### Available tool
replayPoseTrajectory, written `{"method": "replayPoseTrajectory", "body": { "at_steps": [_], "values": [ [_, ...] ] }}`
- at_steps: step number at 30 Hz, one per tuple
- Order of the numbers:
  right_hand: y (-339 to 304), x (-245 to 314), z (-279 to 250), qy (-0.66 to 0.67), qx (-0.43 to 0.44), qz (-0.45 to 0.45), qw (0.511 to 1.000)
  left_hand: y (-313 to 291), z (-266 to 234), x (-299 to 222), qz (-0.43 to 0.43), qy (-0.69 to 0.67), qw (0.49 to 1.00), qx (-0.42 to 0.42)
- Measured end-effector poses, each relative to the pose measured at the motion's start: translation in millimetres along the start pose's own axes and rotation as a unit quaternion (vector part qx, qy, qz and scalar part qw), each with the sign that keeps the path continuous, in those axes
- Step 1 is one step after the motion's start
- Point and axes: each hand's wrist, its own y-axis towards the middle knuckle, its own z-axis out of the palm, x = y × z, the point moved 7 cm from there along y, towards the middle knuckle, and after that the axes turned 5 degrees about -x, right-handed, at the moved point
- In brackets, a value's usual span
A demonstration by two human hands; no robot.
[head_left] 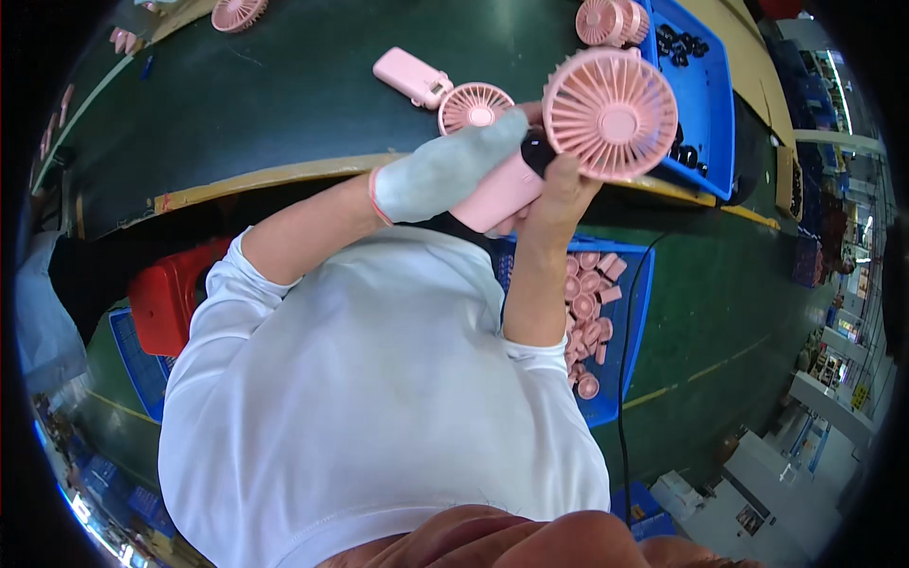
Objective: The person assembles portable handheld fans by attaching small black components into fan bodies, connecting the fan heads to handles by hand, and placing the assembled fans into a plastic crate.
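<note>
Above the table's near edge I hold a pink handheld fan (615, 118), tilted, its round slatted head up to the right. Its pink handle (500, 194) slants down to the left, and a black piece (537, 150) sits at the neck between handle and head. My left hand (445, 170), in a pale glove, is closed over the handle and neck. Bare, my right hand (561, 194) grips the fan from below, thumb by the head; some of its fingers are hidden behind the handle. Just beyond my left hand, another pink fan (476, 109) lies on the dark green table.
A blue tray (724, 104) with small black parts stands on the table at right, with pink fan heads (606, 21) beside it. Below the table, a blue crate (632, 350) holds many pink fan pieces. A red stool (170, 298) is at left; a black cable (622, 398) hangs at right.
</note>
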Motion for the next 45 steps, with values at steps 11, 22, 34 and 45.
{"method": "replayPoseTrajectory", "body": {
  "at_steps": [11,22,34,45],
  "values": [
    [-4,-15,14,0.19,0.192,0.004,0.963,-9,-2,-14,0.331,0.363,0.857,-0.155],
    [9,-26,1,0.405,0.159,0.013,0.9,-7,10,-16,0.474,0.562,0.643,-0.213],
    [92,-10,-24,-0.36,0.1,-0.052,0.926,-2,-47,-60,0.432,0.638,0.602,-0.208],
    [149,-37,2,-0.673,0.103,-0.284,0.675,18,-91,-32,0.266,0.779,0.535,-0.189]
  ]
}}
